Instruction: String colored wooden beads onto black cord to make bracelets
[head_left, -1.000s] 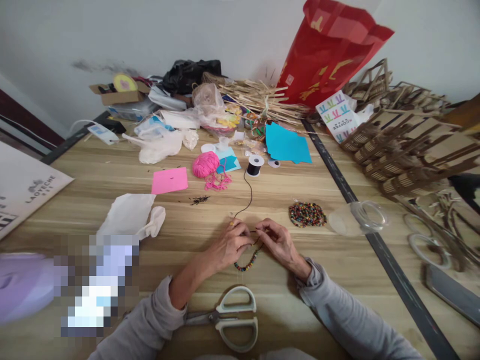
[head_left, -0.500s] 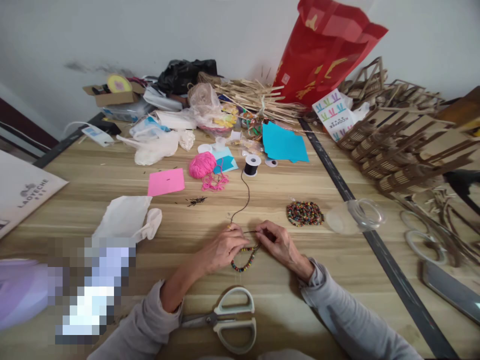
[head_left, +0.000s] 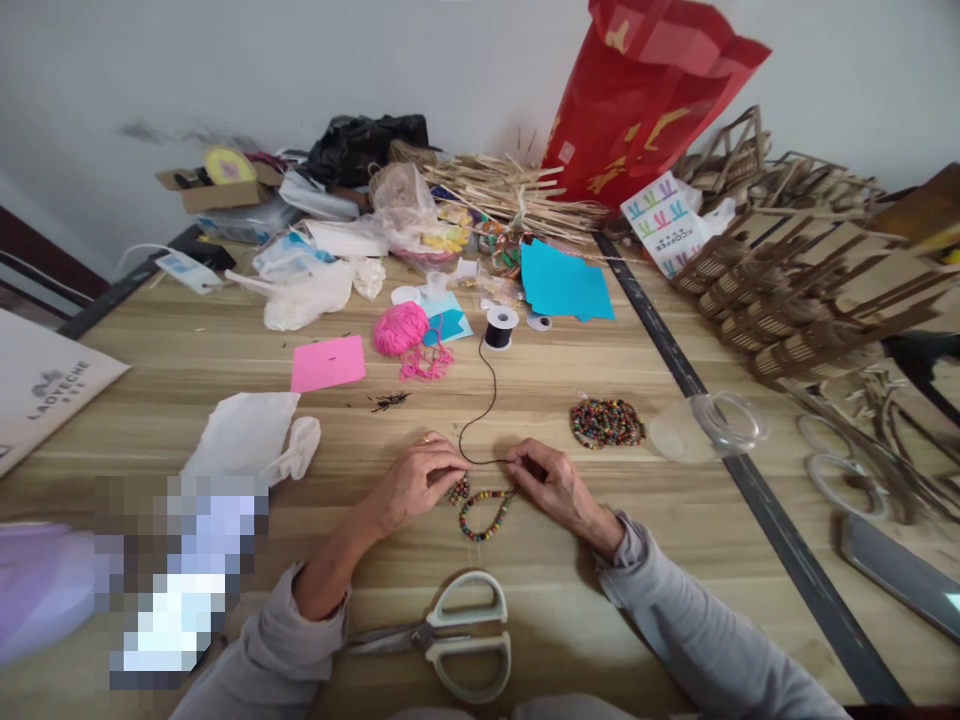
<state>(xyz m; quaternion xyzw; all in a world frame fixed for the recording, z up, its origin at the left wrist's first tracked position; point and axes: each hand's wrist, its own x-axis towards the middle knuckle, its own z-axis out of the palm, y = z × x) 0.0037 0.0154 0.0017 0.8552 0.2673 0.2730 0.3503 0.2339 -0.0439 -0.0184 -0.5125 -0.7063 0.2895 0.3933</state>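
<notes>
My left hand (head_left: 411, 483) and my right hand (head_left: 551, 484) rest close together on the wooden table (head_left: 187, 370). Between them lies a looped string of coloured beads (head_left: 480, 515) on a black cord (head_left: 487, 400). The left fingertips pinch the beaded end at the left. The right fingertips pinch the cord where it bends. From there the cord runs up to a black thread spool (head_left: 499, 328). A pile of loose coloured beads (head_left: 606, 423) lies just right of my right hand.
White-handled scissors (head_left: 457, 635) lie near the front edge. A clear plastic jar (head_left: 709, 428) lies on its side by the beads. Pink yarn (head_left: 401, 332), pink paper (head_left: 328, 362), blue paper (head_left: 564, 283), a white cloth (head_left: 255, 435), a red bag (head_left: 637, 100) and wooden frames (head_left: 810, 290) crowd the back and right.
My left hand has slid leftward, away from the right hand. The bead string has curled into a loop and the cord now bows out in a curve between the hands.
</notes>
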